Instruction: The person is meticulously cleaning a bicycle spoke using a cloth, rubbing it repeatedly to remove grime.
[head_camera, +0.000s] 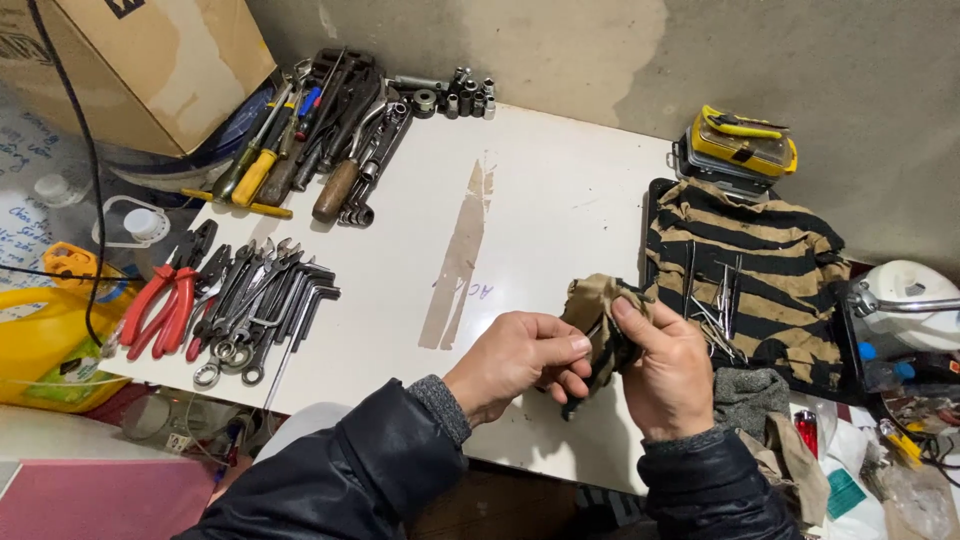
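My left hand (520, 362) and my right hand (668, 370) meet over the front of a white board (540, 190), both gripping a crumpled tan and black striped rag (595, 305). The right thumb presses the rag from above; the left fingers pinch its lower edge. Whatever the rag may wrap is hidden. Just right of my hands lies a larger striped cloth (760, 265) with several thin metal tools (718, 300) laid on it.
Pliers with red handles (160, 305) and spanners (255, 300) lie at the board's left. Screwdrivers and wrenches (320, 130) and sockets (460, 98) sit at the back. A yellow case (742, 145), a cardboard box (150, 60) and a yellow jug (45, 345) surround the board.
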